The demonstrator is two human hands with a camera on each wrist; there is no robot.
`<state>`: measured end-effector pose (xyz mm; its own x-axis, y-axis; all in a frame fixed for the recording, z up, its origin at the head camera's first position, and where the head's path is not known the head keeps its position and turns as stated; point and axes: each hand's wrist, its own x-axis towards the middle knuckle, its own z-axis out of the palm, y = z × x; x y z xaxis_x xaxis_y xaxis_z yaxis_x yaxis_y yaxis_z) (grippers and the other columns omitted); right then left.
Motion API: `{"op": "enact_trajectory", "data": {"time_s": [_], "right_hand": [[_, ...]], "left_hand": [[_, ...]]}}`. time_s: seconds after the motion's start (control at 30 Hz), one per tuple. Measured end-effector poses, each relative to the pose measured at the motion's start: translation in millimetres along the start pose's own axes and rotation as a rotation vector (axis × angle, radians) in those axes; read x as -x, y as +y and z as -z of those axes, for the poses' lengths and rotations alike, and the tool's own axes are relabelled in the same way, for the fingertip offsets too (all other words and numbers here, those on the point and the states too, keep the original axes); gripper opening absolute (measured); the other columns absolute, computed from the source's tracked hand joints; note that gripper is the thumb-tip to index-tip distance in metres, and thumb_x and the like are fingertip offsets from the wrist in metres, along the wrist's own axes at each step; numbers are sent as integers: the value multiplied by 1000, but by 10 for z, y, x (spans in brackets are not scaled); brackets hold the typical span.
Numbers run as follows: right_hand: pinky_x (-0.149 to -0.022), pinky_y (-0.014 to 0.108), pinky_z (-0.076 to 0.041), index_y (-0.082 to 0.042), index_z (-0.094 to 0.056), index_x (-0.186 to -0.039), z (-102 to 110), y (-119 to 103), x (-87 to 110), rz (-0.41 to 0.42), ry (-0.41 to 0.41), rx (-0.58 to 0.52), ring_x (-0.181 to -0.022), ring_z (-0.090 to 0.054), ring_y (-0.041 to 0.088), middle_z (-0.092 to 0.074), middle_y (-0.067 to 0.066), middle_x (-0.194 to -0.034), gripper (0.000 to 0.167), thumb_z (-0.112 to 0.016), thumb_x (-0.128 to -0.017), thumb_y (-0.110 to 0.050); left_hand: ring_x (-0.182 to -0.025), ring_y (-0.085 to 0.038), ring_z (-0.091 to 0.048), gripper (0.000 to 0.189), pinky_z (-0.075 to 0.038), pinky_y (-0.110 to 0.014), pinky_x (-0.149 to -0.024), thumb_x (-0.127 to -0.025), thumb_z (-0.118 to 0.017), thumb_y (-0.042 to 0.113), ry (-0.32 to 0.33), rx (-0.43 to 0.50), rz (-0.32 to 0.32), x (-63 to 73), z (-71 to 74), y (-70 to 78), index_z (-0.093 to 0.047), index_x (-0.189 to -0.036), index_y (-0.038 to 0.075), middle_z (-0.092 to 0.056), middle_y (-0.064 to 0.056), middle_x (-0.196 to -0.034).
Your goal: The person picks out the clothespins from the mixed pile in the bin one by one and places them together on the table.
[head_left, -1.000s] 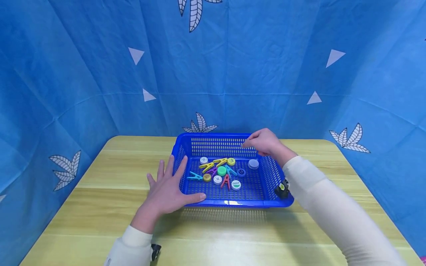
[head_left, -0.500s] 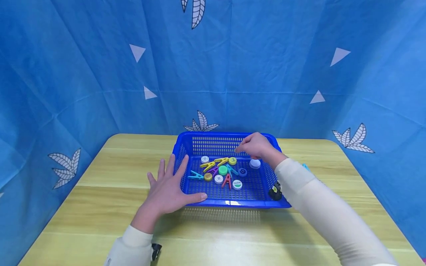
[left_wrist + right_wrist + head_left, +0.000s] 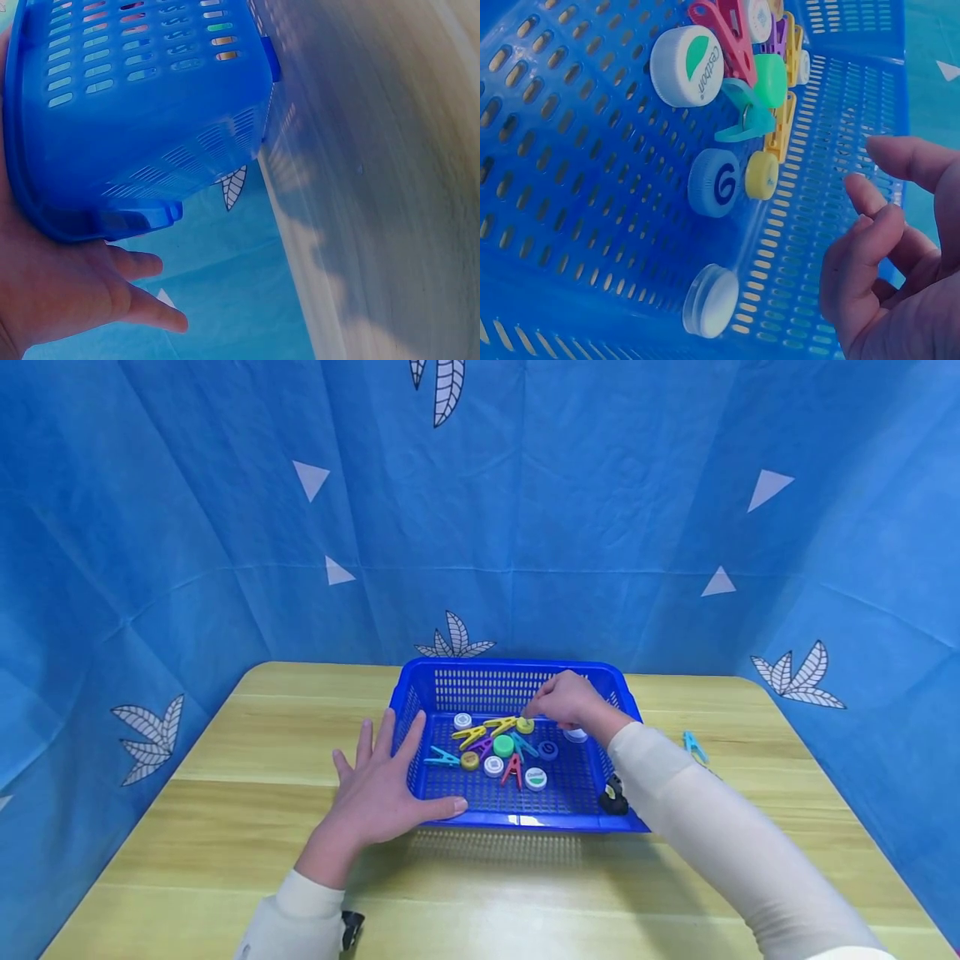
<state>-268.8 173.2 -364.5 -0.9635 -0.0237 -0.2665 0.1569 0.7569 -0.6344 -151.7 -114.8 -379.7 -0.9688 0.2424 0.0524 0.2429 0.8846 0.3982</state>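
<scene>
My left hand (image 3: 378, 793) lies with spread fingers on the left rim of the blue plastic basket (image 3: 480, 820), thumb along its front edge. My right hand (image 3: 567, 700) hangs inside the basket at the right, fingertips close over a yellow bottle cap (image 3: 525, 725). In the right wrist view its thumb and index finger are apart, the other fingers loosely bent, holding nothing. Left of the yellow cap lie yellow clothespins (image 3: 781, 127). Around them are a green cap (image 3: 503, 746), a red clothespin (image 3: 513, 770), a blue cap (image 3: 715, 183) and a white cap with a green mark (image 3: 687, 66).
A light blue clothespin (image 3: 693, 746) lies on the wooden table (image 3: 780, 777), right of the basket. More caps and clothespins spread across the basket's floor, with a white cap (image 3: 711, 301) near its right side. A blue curtain (image 3: 510, 527) hangs behind the table.
My right hand has moved left and down into the basket, toward the yellow cap. The light blue clothespin on the table has come into sight past the sleeve. My left hand stays on the rim.
</scene>
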Motion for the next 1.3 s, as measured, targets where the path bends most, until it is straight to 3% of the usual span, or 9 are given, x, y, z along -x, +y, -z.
{"op": "enact_trajectory", "data": {"time_s": [0.33,0.5,0.73,0.97,1.13,1.3], "right_hand": [[-43,24,-42,-12,-79,-86,-113,73,-67,-38,-40,-41,-44,-42,9,-71,8,-96,16,-84,-77,-25],[-43,22,-42,-12,-77,-82,-185,74,-86,-56,-70,-62,-45,-41,8,-67,5,-85,14,-85,-77,-22],[-40,22,-39,-9,-62,-68,-245,95,-95,-43,-96,-36,-42,-40,8,-44,-5,-57,27,-84,-78,-22],[-41,21,-40,-11,-60,-68,-232,93,-87,-50,-108,-16,-42,-40,7,-46,-5,-58,29,-84,-78,-23],[-41,21,-39,-18,-43,-59,-230,99,-101,-79,-126,24,-42,-40,8,-41,-6,-55,46,-84,-78,-25],[-42,21,-39,-19,-39,-58,-241,100,-107,-111,-143,73,-43,-41,8,-39,-6,-55,51,-85,-78,-27]], "left_hand": [[-146,-49,12,129,8,-80,-99,-63,-61,91,-4,3,9,1,1,9,-12,-162,26,-1,-19,-165],[-146,-48,12,130,7,-80,-99,-61,-57,94,-6,-7,13,4,-4,2,-10,-162,27,0,-18,-165],[-146,-48,12,130,9,-80,-99,-61,-58,94,-15,0,14,1,-18,8,-10,-162,27,0,-18,-165],[-146,-48,13,130,9,-80,-99,-61,-56,95,-12,-13,17,-7,-18,4,-9,-162,28,1,-18,-166],[-146,-47,13,130,7,-80,-100,-61,-56,95,-10,-13,22,-12,-16,15,-10,-162,27,1,-17,-166],[-146,-47,13,130,6,-80,-100,-61,-56,95,-13,-18,25,-11,-15,22,-10,-162,28,1,-16,-166]]}}
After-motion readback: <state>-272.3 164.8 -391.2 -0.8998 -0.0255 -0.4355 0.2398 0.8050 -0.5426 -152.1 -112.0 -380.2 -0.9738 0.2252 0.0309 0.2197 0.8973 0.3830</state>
